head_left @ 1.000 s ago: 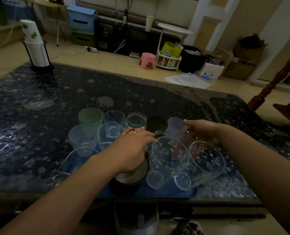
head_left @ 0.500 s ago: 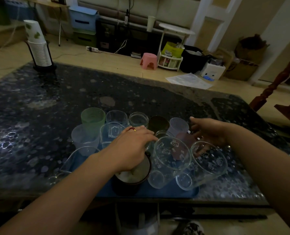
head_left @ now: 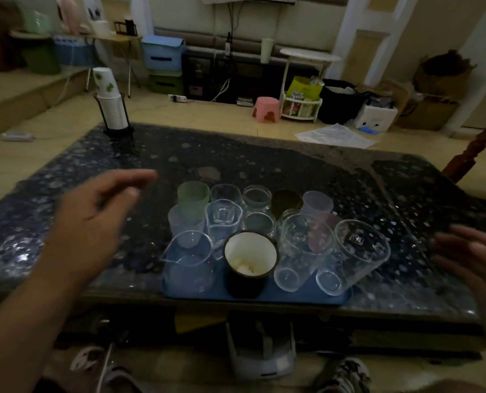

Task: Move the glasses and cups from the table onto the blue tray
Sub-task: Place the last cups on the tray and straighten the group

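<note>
Glasses and cups stood crowded together on the blue tray (head_left: 267, 293) at the near edge of the dark speckled table (head_left: 292, 165), and none of them appeared to be left on the bare tabletop. In front sat a clear jug (head_left: 189, 262), a dark mug with a white inside (head_left: 249, 259) and two tall printed glasses (head_left: 301, 251) that leaned outward; behind them were a green cup (head_left: 193, 195), a lilac cup (head_left: 317, 204) and several small clear tumblers, rims close or touching. The left hand (head_left: 94, 219) hovered over the table to the left of the tray, fingers loosely spread and holding nothing; the right hand (head_left: 474, 253) was blurred at the right edge, also spread wide and empty. The clear pieces looked light but brittle and probably slick, so each would best be taken around its wall, from above. The packing left little room for fingers between neighbours, and the leaning tall glasses looked likeliest to tip if the tray were jostled. A stack of paper cups in a black holder (head_left: 111, 109) stood at the table's far left corner, well apart from the tray, and whether it belonged to the task could not be told.
</note>
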